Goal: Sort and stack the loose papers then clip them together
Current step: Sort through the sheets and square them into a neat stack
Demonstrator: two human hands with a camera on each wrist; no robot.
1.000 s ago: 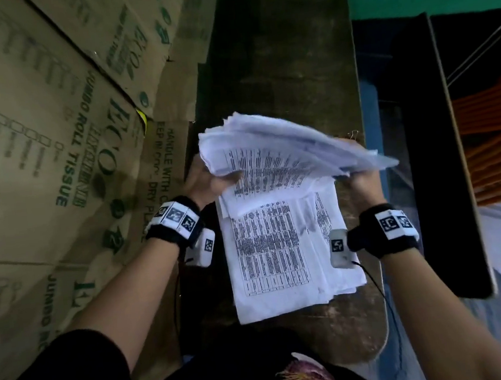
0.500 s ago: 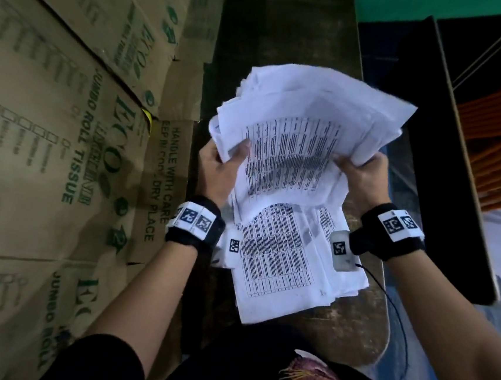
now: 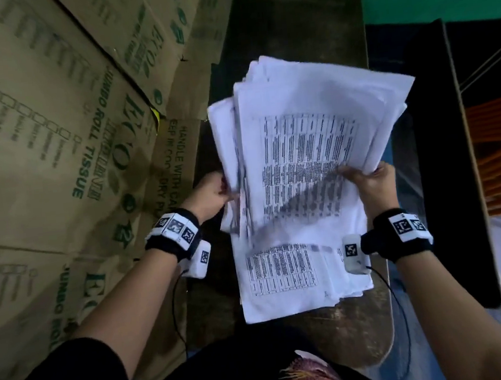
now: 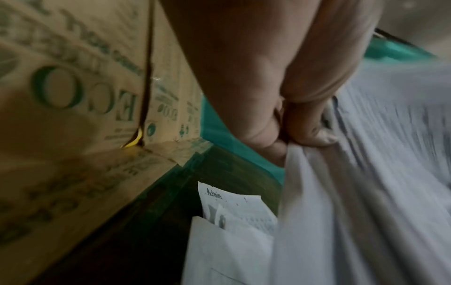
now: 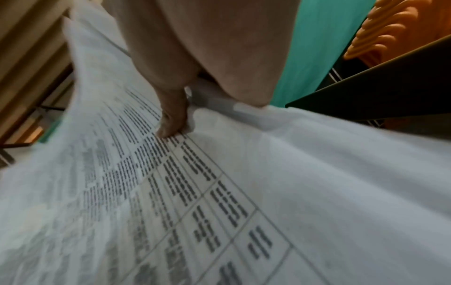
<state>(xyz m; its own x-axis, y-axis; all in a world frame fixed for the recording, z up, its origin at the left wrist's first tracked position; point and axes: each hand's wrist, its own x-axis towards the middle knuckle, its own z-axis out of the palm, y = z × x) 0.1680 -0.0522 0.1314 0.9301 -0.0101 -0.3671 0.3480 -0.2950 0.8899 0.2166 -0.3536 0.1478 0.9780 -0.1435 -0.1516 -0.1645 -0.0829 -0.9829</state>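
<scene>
- Left hand (image 3: 213, 193) pinches the sheaf (image 3: 309, 141) at its left edge; right hand (image 3: 367, 178) grips the right edge, thumb on top.
- The sheaf hangs above the pile (image 3: 285, 281) on the table (image 3: 288, 23).
- Probably light, floppy, slippery: hold both edges.
- Left wrist view alone shows a sheet marked "Admin" (image 4: 229, 200).

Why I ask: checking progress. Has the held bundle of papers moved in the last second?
Yes. The held bundle has tipped up off the stack on the table, its printed face now toward the head camera.

Storeroom: stacked tissue cartons (image 3: 55, 141) beside a worn table (image 3: 289, 33)
</scene>
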